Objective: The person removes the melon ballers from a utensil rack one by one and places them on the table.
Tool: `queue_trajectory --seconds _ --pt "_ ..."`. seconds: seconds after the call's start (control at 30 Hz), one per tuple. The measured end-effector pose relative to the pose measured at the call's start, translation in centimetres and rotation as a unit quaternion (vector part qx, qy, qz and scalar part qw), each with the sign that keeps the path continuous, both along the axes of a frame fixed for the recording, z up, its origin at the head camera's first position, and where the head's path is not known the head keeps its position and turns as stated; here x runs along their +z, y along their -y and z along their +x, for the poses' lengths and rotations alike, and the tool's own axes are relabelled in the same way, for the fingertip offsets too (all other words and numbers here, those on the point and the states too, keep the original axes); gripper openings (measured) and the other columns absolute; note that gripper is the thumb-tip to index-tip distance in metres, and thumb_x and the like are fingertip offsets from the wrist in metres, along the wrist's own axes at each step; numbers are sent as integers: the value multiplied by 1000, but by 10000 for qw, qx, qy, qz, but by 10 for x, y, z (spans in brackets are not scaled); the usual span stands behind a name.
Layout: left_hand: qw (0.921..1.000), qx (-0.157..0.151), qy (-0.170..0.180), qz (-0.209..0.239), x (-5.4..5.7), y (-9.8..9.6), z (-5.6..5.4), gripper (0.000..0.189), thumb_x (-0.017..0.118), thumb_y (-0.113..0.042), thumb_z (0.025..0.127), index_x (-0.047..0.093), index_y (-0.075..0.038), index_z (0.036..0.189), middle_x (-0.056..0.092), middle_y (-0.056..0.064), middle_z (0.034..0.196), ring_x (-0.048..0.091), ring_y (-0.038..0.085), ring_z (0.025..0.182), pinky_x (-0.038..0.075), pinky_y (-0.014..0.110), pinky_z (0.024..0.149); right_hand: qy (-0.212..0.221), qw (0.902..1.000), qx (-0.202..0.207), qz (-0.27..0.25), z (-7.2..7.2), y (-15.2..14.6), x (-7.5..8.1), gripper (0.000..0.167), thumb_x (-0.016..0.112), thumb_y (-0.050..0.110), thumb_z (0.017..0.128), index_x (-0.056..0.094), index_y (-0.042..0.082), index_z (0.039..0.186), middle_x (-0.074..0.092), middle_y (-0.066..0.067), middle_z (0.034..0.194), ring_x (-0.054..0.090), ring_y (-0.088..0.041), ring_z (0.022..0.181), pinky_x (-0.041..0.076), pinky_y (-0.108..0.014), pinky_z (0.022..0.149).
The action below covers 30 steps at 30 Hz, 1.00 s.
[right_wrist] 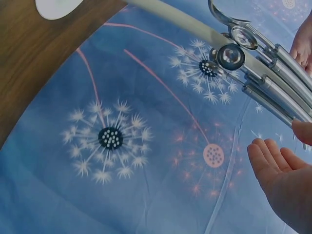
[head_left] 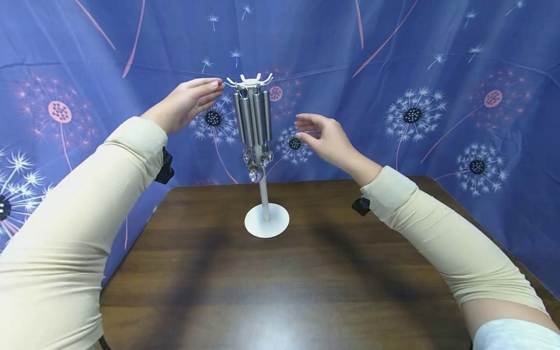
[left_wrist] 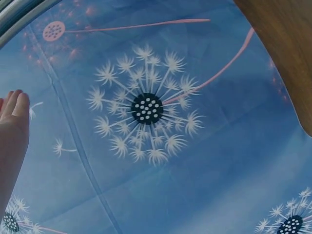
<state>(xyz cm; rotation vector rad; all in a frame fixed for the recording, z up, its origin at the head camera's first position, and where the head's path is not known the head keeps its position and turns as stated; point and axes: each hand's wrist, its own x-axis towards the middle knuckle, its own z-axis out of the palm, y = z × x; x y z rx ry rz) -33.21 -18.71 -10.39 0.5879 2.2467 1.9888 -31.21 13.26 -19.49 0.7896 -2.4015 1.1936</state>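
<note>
A white stand [head_left: 264, 199] with a ring of hooks [head_left: 250, 81] at its top rises from a round base on the table. Several steel-handled utensils [head_left: 258, 116] hang from it, their shiny rounded heads [head_left: 255, 173] downward; those heads look like spoons or ladles. My left hand [head_left: 190, 102] is raised at the left of the hooks, fingers straight and together, holding nothing. To the right of the utensils, apart from them, my right hand [head_left: 328, 138] hovers with fingers loosely extended and nothing in its grasp. In the right wrist view the utensils [right_wrist: 230, 57] appear beyond the right hand [right_wrist: 287, 190].
A brown wooden table [head_left: 271, 277] lies below, with the stand's white base [head_left: 253, 224] near its far edge. Behind it hangs a blue cloth [head_left: 323, 63] with a dandelion print. Dark wrist devices [head_left: 361, 206] sit on both sleeves.
</note>
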Motion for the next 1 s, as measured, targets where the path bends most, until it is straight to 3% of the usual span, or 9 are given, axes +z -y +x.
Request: queue_trajectory --seconds 0.13,0.33,0.53,0.63,0.8,1.0 --pt "9993 47 223 301 9 -5 -4 61 47 -22 103 19 -5 154 21 8 161 19 16 149 16 22 121 100 9996 -42 -263 -5 11 4 43 62 18 96 53 9 137 63 -11 128 61 -22 116 52 -36 97" --pt "9986 0 391 361 17 -16 -7 59 45 -20 103 19 -6 154 21 6 161 21 14 148 15 21 121 380 9969 123 -672 -13 24 3 41 61 19 97 55 9 136 65 -10 126 62 -21 115 50 -34 100" --pt "9984 -207 464 -244 21 -29 -11 58 43 -21 104 19 -8 155 20 4 162 20 16 149 16 23 121 1050 9825 611 -1415 -23 34 1 41 62 18 96 55 8 135 63 -13 128 62 -21 116 51 -31 100" --pt "9976 -301 449 -439 22 -32 -12 58 41 -21 105 16 -11 156 17 2 162 19 15 149 17 21 121 1297 9743 843 -1639 -27 40 2 41 62 16 96 54 6 135 62 -14 128 63 -21 113 52 -33 99" --pt "9971 -457 556 -236 21 -33 -13 57 40 -18 104 15 -12 156 14 0 163 18 15 149 17 20 120 1423 9673 1105 -1786 -32 50 3 38 59 10 96 55 0 133 62 -19 126 64 -21 106 53 -32 96" --pt "9969 -558 548 -34 18 -34 -14 56 38 -15 104 16 -12 156 13 1 163 18 15 149 17 20 121 1406 9682 1093 -1755 -34 57 1 34 56 8 97 55 -3 130 62 -21 124 64 -19 101 54 -30 94"
